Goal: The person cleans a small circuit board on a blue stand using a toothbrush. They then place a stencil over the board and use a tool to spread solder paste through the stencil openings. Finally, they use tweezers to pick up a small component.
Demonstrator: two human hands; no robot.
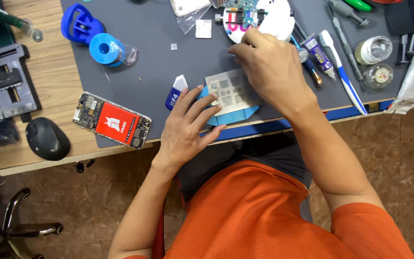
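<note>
- While my left hand (188, 125) lies flat, fingers spread, it presses the thin square grey metal stencil (230, 91) with cut-out grids onto its blue holder (235, 115).
- My right hand (269, 67) rests curled on the stencil's far edge; whether it pinches anything, I cannot tell.

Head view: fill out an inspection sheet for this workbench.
Surface: grey mat on a wooden bench.
Job's things: metal stencil plate on a blue holder.
Clutter: opened phone, blue solder spool, black mouse, toothbrush, small jars.
Hands: left hand flat on the holder; right hand over the stencil, fingertips hidden.
Cables: nothing seen.
Surroundings: brown tiled floor, chair base.
</note>
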